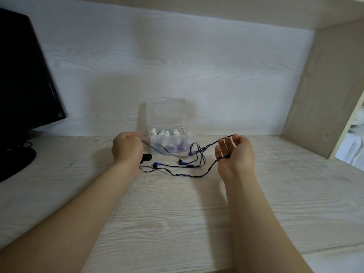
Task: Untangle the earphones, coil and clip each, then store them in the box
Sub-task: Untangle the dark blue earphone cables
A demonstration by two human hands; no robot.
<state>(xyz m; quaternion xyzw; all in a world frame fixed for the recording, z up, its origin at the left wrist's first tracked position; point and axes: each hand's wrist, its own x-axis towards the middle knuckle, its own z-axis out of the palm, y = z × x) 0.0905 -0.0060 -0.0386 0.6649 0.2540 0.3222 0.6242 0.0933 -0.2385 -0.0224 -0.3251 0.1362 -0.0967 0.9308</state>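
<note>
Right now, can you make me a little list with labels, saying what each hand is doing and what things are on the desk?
left hand: curled, gripping the earphone cable
right hand: fingers straight, cable draped over them
blue earbuds: lying on the desk between the hands
black clip: on the desk beside the left hand
clear box: lid up, behind the cable, white and purple things inside
monitor: far left

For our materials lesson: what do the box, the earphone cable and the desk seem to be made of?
Box: clear plastic, it seems; its contents show through the walls. Cable: dark twisted strands, probably rubbery-coated; too thin to be sure. Desk: pale matte wood grain, possibly printed laminate rather than solid wood.
</note>
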